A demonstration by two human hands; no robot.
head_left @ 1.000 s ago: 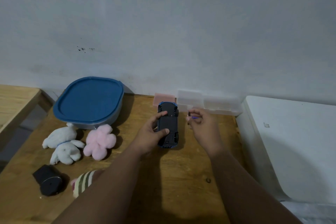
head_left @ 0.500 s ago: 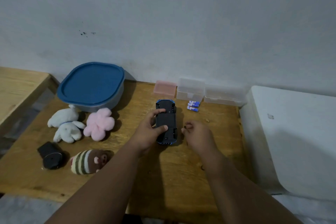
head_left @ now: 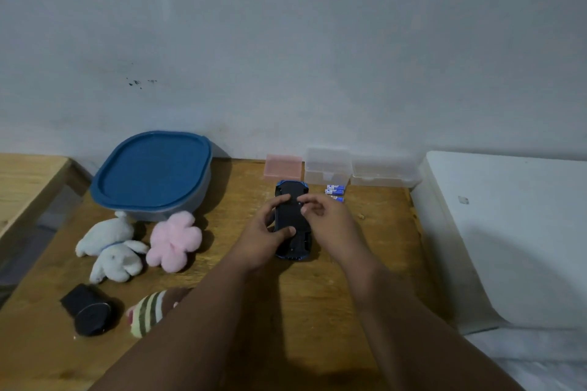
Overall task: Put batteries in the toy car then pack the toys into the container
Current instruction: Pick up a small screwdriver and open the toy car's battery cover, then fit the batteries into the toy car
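Observation:
The blue toy car (head_left: 288, 190) lies upside down on the wooden table (head_left: 305, 298), black underside up. My left hand (head_left: 263, 232) grips its left side, thumb across the middle. My right hand (head_left: 330, 219) hovers over the car's underside with fingertips pinched together at it; whether they hold anything is hidden. Small blue batteries (head_left: 335, 190) lie on the table just right of the car. The container (head_left: 152, 168) with its blue lid on stands at the back left.
In front of the container lie a white plush (head_left: 111, 247) and a pink plush (head_left: 174, 240); a striped plush (head_left: 149, 311) and a black round object (head_left: 89, 311) sit nearer me. Pink (head_left: 283, 167) and clear boxes (head_left: 327, 165) line the wall. A white surface (head_left: 508, 232) borders the right.
My right hand has moved from beside the car to over its underside. The left hand keeps its hold on the car. The view has tilted down slightly.

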